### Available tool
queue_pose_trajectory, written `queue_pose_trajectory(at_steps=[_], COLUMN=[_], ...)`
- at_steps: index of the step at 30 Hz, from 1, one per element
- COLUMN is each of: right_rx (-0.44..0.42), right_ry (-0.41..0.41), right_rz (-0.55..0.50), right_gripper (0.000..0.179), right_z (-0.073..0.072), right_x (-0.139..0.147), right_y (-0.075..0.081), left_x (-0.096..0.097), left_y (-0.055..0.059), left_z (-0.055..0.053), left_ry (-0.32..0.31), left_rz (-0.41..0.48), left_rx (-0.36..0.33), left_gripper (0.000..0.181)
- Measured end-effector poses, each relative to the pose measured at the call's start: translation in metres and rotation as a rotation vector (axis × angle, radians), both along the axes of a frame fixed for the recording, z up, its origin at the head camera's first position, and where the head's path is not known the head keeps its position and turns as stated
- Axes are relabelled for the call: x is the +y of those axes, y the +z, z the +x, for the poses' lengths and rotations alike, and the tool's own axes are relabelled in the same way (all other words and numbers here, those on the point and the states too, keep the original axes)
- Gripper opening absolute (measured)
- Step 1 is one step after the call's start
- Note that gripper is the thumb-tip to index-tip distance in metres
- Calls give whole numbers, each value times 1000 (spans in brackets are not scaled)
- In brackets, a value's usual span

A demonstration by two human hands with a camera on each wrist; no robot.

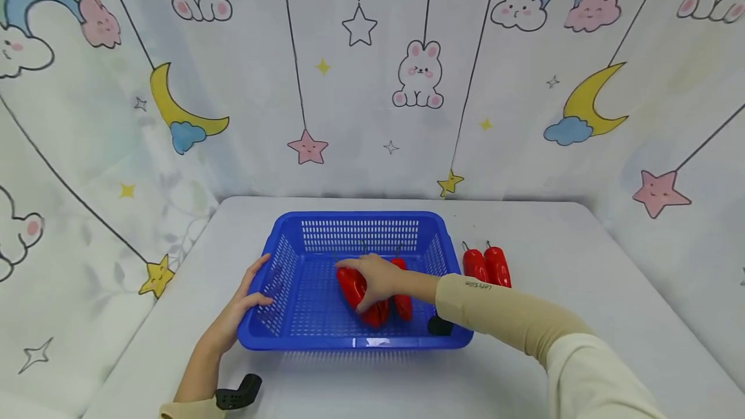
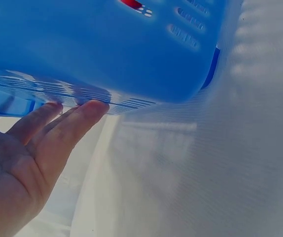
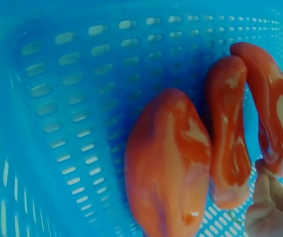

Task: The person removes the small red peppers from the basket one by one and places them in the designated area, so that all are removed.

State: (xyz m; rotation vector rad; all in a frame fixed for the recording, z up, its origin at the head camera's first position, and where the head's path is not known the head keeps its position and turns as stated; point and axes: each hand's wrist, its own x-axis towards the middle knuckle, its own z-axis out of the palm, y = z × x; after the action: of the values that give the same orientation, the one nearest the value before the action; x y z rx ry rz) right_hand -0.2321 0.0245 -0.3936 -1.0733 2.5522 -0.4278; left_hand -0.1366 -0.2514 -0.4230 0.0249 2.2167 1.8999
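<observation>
A blue plastic basket [image 1: 314, 343] with slotted walls stands on the table. My left hand [image 1: 235, 312] holds its left side, two digits over the rim; in the left wrist view the fingers [image 2: 89, 111] lie against the outer wall. Inside the basket, my right hand [image 1: 381, 280] grips a glossy red chili pepper [image 1: 350, 286] between thumb and fingers. Two more peppers lie close by in the right wrist view: a slim one [image 3: 228, 133] beside the held pepper and a larger-looking one [image 3: 168, 163] nearest the camera. The palm side of the right hand is hidden.
Two red peppers [image 1: 475, 265] with thin stems lie side by side on the white table [image 1: 541, 238], right of the basket and partly behind the right forearm. A patterned curtain [image 1: 361, 96] with stars and rabbits stands behind the table. A black device [image 1: 240, 393] sits at the left wrist.
</observation>
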Motion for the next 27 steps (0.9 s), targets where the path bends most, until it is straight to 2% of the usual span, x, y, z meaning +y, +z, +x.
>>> queue_pose_trajectory(at_steps=[4, 10, 20, 27], right_rx=[-15, -41, -133, -194], right_ry=[6, -24, -67, -118], right_rz=[-64, -107, -245, -264], right_gripper=[85, 85, 85, 86], right_z=[-1, 0, 0, -2], right_x=[2, 5, 19, 25], right_y=[8, 14, 31, 40], left_x=[0, 0, 1, 1], left_y=[1, 0, -3, -2], left_z=[0, 0, 0, -1], left_ry=[11, 1, -2, -1], left_rz=[-23, -14, -6, -7], left_rx=[7, 12, 17, 20], left_gripper=[75, 75, 75, 75])
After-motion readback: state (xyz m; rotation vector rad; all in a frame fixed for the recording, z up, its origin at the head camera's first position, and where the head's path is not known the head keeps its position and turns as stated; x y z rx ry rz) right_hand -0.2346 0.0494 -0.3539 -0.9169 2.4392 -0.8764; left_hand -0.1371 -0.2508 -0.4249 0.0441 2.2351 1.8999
